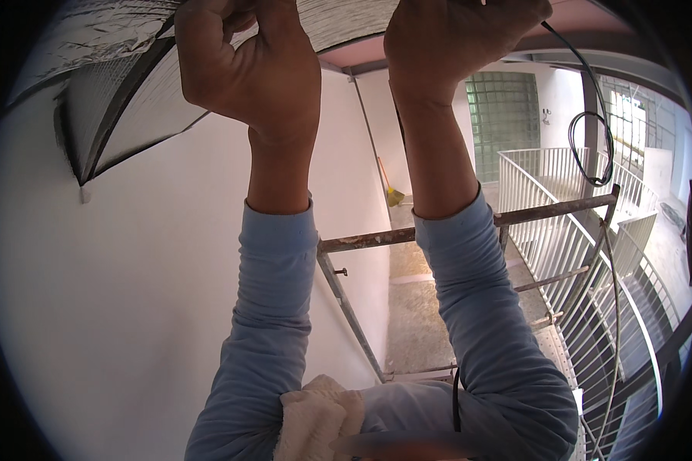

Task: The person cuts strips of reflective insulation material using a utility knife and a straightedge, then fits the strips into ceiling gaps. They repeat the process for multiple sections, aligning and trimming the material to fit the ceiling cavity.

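Observation:
Both arms reach up in blue sleeves, and the upper edge of the picture cuts off some of my fingers. My left hand (254, 81) is closed, its fingers curled beside the foil-faced sheet (108, 34) overhead; what they grip, if anything, is hidden. My right hand (434, 58) is bent over at the wrist with its fingers curled. From its fingertips a thin black cable (588, 65) runs down to the right and hangs in a loop. Dark strips (123, 96) cross the sheeting left of my left hand.
A rusty scaffold frame (377, 240) stands below my arms. White railings (550, 200) run along the right, with a cord (617, 307) hanging by them. A white wall (131, 269) rises at left. A yellow broom (394, 196) leans farther back, near a glass-block panel (504, 115).

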Tool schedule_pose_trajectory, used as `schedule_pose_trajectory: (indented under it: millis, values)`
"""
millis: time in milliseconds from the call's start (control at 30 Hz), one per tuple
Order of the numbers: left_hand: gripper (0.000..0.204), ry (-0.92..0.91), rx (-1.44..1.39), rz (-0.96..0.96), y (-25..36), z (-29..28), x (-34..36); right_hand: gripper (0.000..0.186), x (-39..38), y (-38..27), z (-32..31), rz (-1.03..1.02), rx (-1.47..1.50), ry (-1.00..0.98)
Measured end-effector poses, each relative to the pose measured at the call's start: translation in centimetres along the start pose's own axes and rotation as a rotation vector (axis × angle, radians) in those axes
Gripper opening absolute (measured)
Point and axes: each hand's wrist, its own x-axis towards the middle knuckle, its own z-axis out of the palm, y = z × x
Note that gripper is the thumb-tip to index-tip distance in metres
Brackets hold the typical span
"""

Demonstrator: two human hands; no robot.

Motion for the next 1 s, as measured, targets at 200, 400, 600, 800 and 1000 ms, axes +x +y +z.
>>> schedule_pose_trajectory:
  millis: [200,400,600,800,1000]
  values:
    - [0.019,-0.012,0.020,0.066,-0.3,0.1,-0.2,0.033,0.5,-0.9,-0.5,0.380,0.295,0.103]
    - [0.025,-0.115,0.142,0.079,-0.6,-0.5,0.4,0.029,0.6,-0.1,-0.5,0.310,0.282,0.107]
    - [0.021,-0.110,0.070,0.021,-0.6,-0.8,0.4,0.029,1.3,0.3,-2.3,0.227,-0.065,0.030]
    - [0.020,-0.110,0.063,0.041,-0.8,-0.9,0.6,0.041,3.1,0.9,-2.8,0.209,0.009,-0.068]
    - [0.019,-0.001,-0.036,-0.025,-0.4,-0.3,-0.2,0.048,3.3,1.5,-3.0,0.208,-0.046,-0.192]
